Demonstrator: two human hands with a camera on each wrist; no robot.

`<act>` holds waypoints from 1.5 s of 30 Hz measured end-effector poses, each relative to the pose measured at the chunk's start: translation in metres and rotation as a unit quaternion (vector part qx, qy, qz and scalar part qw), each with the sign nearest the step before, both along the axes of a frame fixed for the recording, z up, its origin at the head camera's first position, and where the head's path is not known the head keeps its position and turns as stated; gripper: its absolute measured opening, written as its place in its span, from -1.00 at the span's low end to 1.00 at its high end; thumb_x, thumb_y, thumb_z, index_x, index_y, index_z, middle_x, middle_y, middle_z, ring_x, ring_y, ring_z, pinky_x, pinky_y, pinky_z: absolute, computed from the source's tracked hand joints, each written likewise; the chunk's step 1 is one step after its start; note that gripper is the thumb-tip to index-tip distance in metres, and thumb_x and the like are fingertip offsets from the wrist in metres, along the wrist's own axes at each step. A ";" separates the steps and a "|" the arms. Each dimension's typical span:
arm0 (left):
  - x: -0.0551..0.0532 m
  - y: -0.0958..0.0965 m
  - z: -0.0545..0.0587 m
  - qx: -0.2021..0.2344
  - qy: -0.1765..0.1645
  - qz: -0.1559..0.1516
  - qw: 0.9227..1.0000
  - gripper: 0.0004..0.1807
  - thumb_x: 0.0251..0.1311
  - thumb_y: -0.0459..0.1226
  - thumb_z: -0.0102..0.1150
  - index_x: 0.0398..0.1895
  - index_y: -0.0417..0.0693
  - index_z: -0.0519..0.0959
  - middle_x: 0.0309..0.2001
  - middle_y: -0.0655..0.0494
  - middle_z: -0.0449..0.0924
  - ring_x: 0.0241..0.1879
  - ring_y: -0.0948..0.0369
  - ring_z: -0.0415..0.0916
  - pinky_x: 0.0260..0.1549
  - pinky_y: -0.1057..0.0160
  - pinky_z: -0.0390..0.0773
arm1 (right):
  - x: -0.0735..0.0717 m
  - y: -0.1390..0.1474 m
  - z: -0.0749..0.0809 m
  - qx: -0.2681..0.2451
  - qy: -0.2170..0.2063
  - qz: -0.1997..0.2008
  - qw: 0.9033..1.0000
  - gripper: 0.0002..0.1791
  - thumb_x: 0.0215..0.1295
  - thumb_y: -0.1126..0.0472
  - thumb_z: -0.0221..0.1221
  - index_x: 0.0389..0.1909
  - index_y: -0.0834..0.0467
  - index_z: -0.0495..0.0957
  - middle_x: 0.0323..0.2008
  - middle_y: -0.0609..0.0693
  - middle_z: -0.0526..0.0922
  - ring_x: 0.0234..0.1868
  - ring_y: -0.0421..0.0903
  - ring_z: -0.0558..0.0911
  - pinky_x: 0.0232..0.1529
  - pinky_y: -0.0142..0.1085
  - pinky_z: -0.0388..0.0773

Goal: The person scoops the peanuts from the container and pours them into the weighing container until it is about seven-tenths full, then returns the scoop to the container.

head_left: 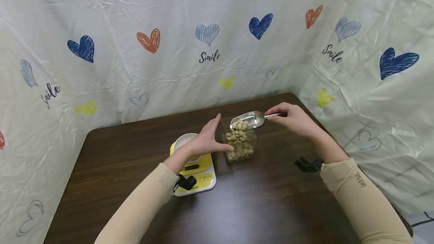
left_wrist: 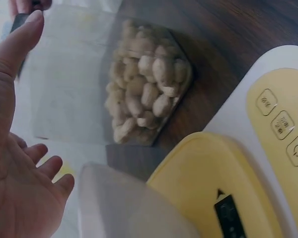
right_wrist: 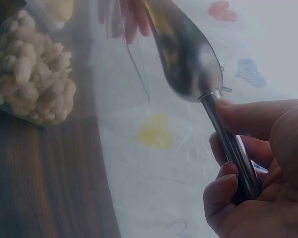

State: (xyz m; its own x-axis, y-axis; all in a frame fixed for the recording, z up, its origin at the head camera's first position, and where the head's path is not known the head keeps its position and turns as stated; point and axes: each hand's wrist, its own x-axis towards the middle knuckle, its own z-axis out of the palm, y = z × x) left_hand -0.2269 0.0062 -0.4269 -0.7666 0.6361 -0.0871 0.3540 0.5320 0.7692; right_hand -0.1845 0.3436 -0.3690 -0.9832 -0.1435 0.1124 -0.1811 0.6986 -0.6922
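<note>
My right hand (head_left: 294, 119) grips the black-and-metal handle of a metal scoop (head_left: 256, 118). In the scoop's front lie several unshelled peanuts (head_left: 240, 124), over the far rim of a clear plastic container (left_wrist: 69, 74). More peanuts (left_wrist: 144, 87) fill the container's lower part. Beside the container's left side, my left hand (head_left: 207, 138) has its thumb and fingers spread apart. The thumb overlaps the near side in the head view. Whether that hand touches the plastic, I cannot tell. Through the clear wall, its fingers show blurred in the right wrist view.
A yellow-and-white kitchen scale (head_left: 205, 185) stands left of the container, partly under my left wrist. On it sits a white bowl (head_left: 184, 139), partly hidden by my forearm. The dark wooden table (head_left: 257, 214) meets a white cloth (head_left: 176, 86) printed with hearts at its back and sides.
</note>
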 end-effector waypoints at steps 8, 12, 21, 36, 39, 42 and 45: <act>-0.002 -0.032 0.013 0.024 0.048 0.000 0.999 0.32 0.06 0.29 0.43 0.68 0.30 -0.28 0.63 0.28 -0.09 0.59 0.18 -0.20 0.44 -0.12 0.08 | -0.003 -0.020 0.000 -0.019 0.012 0.024 0.999 -0.74 0.45 0.02 0.29 0.04 0.01 0.74 0.01 -0.02 0.64 0.00 -0.09 0.58 -0.06 -0.27 0.51; 0.000 -0.057 0.017 0.028 0.052 0.018 0.998 0.28 0.02 0.31 0.44 0.67 0.39 -0.19 0.61 0.36 -0.06 0.58 0.24 -0.20 0.42 -0.16 0.11 | -0.004 -0.032 -0.001 -0.030 0.014 0.046 0.998 -0.72 0.45 0.01 0.28 0.06 0.02 0.73 0.02 -0.01 0.63 0.00 -0.07 0.59 -0.05 -0.25 0.53; 0.007 -0.107 0.017 0.015 0.067 0.046 0.997 0.20 0.03 0.28 0.46 0.66 0.37 -0.04 0.59 0.26 -0.02 0.57 0.17 -0.16 0.41 -0.19 0.13 | -0.008 -0.057 -0.002 -0.051 0.012 0.082 0.995 -0.75 0.45 0.02 0.28 0.05 -0.04 0.72 0.04 -0.10 0.61 0.05 -0.11 0.56 0.03 -0.15 0.54; 0.019 -0.141 -0.030 0.008 0.049 0.054 0.997 0.37 -0.09 0.13 0.62 0.68 0.06 -0.09 0.61 -0.04 -0.06 0.56 -0.08 -0.15 0.39 -0.33 0.05 | -0.019 -0.092 -0.005 -0.058 0.010 0.115 0.992 -0.80 0.44 0.09 0.30 0.00 -0.01 0.74 -0.01 -0.05 0.60 0.00 -0.08 0.51 0.02 -0.09 0.47; 0.019 -0.141 -0.038 0.017 0.042 0.055 0.997 0.38 -0.10 0.13 0.63 0.68 0.01 -0.09 0.61 -0.06 -0.05 0.56 -0.09 -0.13 0.39 -0.34 0.04 | -0.020 -0.099 -0.004 -0.054 0.010 0.117 0.992 -0.82 0.43 0.09 0.31 -0.02 -0.03 0.75 -0.02 -0.06 0.60 -0.03 -0.08 0.51 -0.02 -0.09 0.48; 0.019 -0.142 -0.044 0.020 0.041 0.058 0.997 0.39 -0.11 0.14 0.63 0.67 -0.03 -0.09 0.60 -0.10 -0.03 0.54 -0.12 -0.10 0.38 -0.34 0.05 | -0.022 -0.107 -0.003 -0.042 0.009 0.117 0.992 -0.83 0.44 0.11 0.30 -0.03 -0.04 0.74 -0.02 -0.07 0.58 -0.06 -0.07 0.51 -0.05 -0.10 0.49; 0.018 -0.141 -0.047 0.018 0.039 0.062 0.997 0.38 -0.10 0.15 0.62 0.67 -0.03 -0.08 0.58 -0.16 -0.01 0.52 -0.13 -0.06 0.37 -0.35 0.07 | -0.023 -0.114 -0.004 -0.018 0.013 0.116 0.993 -0.84 0.45 0.12 0.29 -0.03 -0.06 0.74 -0.03 -0.09 0.57 -0.10 -0.08 0.52 -0.08 -0.12 0.49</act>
State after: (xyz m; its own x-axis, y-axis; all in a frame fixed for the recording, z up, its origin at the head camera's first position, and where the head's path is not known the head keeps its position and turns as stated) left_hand -0.2084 -0.1350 -0.4742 -0.8431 0.5377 -0.0032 0.3462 0.5474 0.7619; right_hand -0.2076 0.2292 -0.3726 -0.9205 -0.3621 0.1467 -0.3530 0.6099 -0.7095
